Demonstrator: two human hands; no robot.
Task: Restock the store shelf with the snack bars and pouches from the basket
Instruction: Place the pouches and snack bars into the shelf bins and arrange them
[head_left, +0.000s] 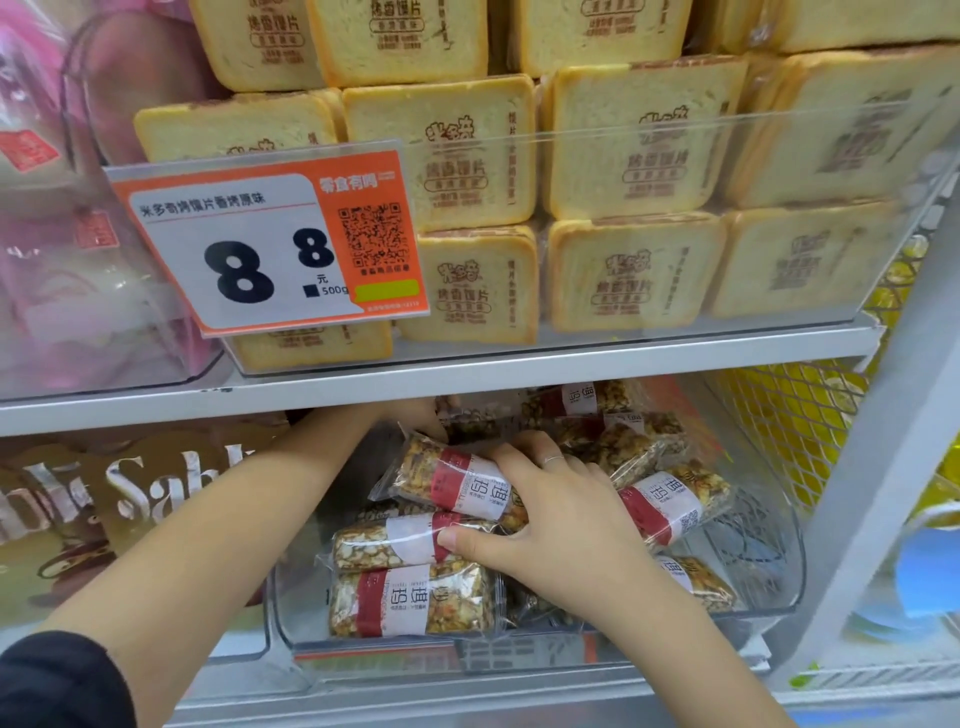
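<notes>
Several wrapped nut snack bars with red and white labels lie in a clear plastic bin (779, 587) on the lower shelf. My right hand (561, 514) lies over the pile, its thumb and fingers curled round a snack bar (457, 480) that sits tilted on top. Deeper in the bin, my left hand (415, 413) reaches under the upper shelf and is mostly hidden by that shelf; its fingers touch the far end of the same bar. Two more bars (410, 600) lie stacked at the bin's front. The basket is out of view.
The white upper shelf (467, 376) hangs low over the bin. It carries toast-shaped packs (634, 140) behind a clear guard and an orange price tag (270, 244). A brown snack package (130, 493) stands left. At the right are a white upright post (872, 493) and yellow mesh (789, 415).
</notes>
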